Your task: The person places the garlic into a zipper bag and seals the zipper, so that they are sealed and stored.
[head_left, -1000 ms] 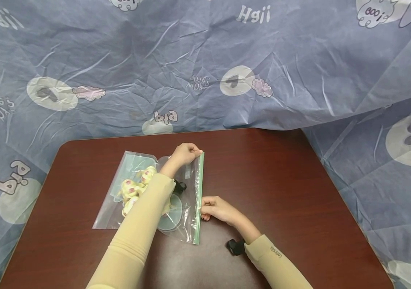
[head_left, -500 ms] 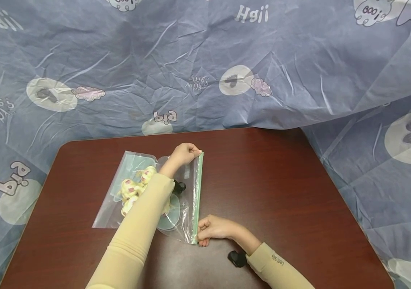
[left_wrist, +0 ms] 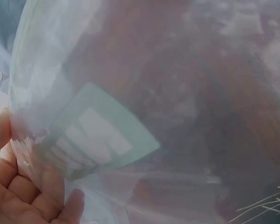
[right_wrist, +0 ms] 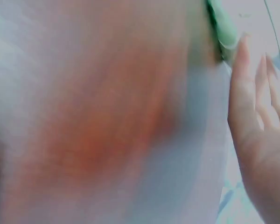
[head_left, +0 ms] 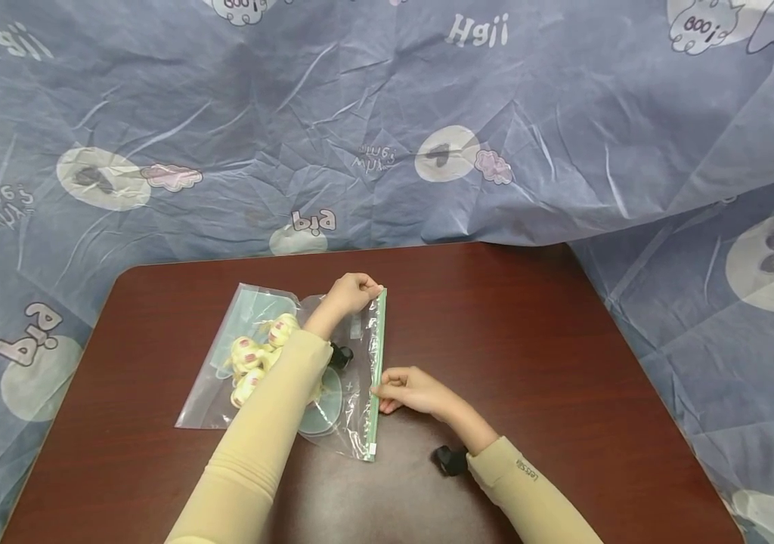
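A clear zip bag point(head_left: 353, 408) with a green zipper strip point(head_left: 378, 340) lies across the table, its strip on the right. Several pale yellow rounded things point(head_left: 246, 353) with pinkish marks are inside, partly hidden by the left sleeve. My left hand point(head_left: 353, 293) pinches the bag's far corner at the strip; in the left wrist view its thumb and fingers hold the film beside a pale green label point(left_wrist: 102, 135). Midway down the strip, my right hand point(head_left: 410, 391) grips the edge between thumb and fingers. A small white slider point(head_left: 372, 449) sits at the strip's near end.
The brown table point(head_left: 509, 363) extends to the right of the bag. Behind it hangs a blue-grey printed cloth point(head_left: 360, 113). Dark cameras are worn at the left wrist point(head_left: 341, 356) and the right wrist point(head_left: 450, 459).
My right hand moved down the strip to the bag's near corner, then back up to midway. The white slider now shows at that corner. My left hand has kept its hold.
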Demonstrator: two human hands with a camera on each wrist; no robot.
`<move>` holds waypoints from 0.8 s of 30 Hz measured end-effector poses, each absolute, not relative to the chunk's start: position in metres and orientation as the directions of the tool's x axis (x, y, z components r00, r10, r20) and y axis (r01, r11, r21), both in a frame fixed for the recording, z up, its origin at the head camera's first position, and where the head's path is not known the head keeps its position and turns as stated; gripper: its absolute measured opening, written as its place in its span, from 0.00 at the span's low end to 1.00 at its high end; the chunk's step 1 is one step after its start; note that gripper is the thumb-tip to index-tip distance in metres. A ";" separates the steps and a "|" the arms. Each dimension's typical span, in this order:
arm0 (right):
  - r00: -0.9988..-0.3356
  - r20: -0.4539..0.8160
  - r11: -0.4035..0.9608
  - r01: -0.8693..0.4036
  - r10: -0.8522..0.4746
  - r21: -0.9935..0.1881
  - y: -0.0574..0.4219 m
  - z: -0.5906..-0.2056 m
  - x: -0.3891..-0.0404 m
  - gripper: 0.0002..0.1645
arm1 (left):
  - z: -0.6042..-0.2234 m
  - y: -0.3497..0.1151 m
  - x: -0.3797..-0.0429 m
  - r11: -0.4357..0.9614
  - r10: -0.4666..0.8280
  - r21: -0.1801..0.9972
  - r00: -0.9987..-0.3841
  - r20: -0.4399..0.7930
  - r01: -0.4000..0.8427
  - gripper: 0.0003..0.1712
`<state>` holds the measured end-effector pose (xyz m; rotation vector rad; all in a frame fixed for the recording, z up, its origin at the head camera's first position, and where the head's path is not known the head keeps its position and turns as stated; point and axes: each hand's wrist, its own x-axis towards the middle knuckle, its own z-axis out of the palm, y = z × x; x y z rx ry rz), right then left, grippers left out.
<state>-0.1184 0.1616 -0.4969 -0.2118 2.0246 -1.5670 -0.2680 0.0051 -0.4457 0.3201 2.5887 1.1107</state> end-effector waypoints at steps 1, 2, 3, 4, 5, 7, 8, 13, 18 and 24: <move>-0.853 -0.321 0.285 0.214 -0.411 -0.934 0.161 -0.497 -0.123 0.14 | -0.446 0.005 -0.268 0.675 0.317 0.734 -0.929 -0.193 0.078 0.15; -0.874 -0.307 0.269 0.214 -0.376 -0.939 0.160 -0.496 -0.126 0.14 | -0.447 0.005 -0.267 0.674 0.314 0.735 -0.929 -0.195 0.074 0.15; -0.890 -0.295 0.252 0.214 -0.347 -0.944 0.159 -0.497 -0.129 0.14 | -0.447 0.005 -0.267 0.674 0.311 0.735 -0.930 -0.195 0.071 0.15; -0.903 -0.283 0.240 0.211 -0.322 -0.947 0.158 -0.497 -0.132 0.13 | -0.447 0.004 -0.267 0.674 0.307 0.736 -0.932 -0.194 0.069 0.15; -0.911 -0.283 0.233 0.218 -0.300 -0.948 0.157 -0.497 -0.133 0.13 | -0.448 0.004 -0.267 0.672 0.305 0.738 -0.933 -0.192 0.068 0.15; -0.920 -0.284 0.217 0.229 -0.270 -0.949 0.155 -0.498 -0.135 0.12 | -0.448 0.004 -0.265 0.665 0.300 0.744 -0.937 -0.180 0.070 0.15; -0.923 -0.282 0.213 0.229 -0.262 -0.950 0.154 -0.498 -0.136 0.11 | -0.448 0.004 -0.265 0.660 0.297 0.748 -0.939 -0.171 0.073 0.15; -0.936 -0.266 0.215 0.218 -0.230 -0.952 0.152 -0.497 -0.134 0.11 | -0.446 0.001 -0.260 0.615 0.271 0.784 -0.956 -0.112 0.082 0.16; -0.953 -0.247 0.268 0.195 -0.174 -0.943 0.153 -0.496 -0.135 0.11 | -0.440 -0.006 -0.253 0.577 0.253 0.811 -0.965 -0.068 0.094 0.15; -0.968 -0.240 0.315 0.207 -0.068 -0.926 0.155 -0.496 -0.142 0.09 | -0.433 -0.024 -0.242 0.561 0.242 0.821 -0.970 -0.037 0.108 0.15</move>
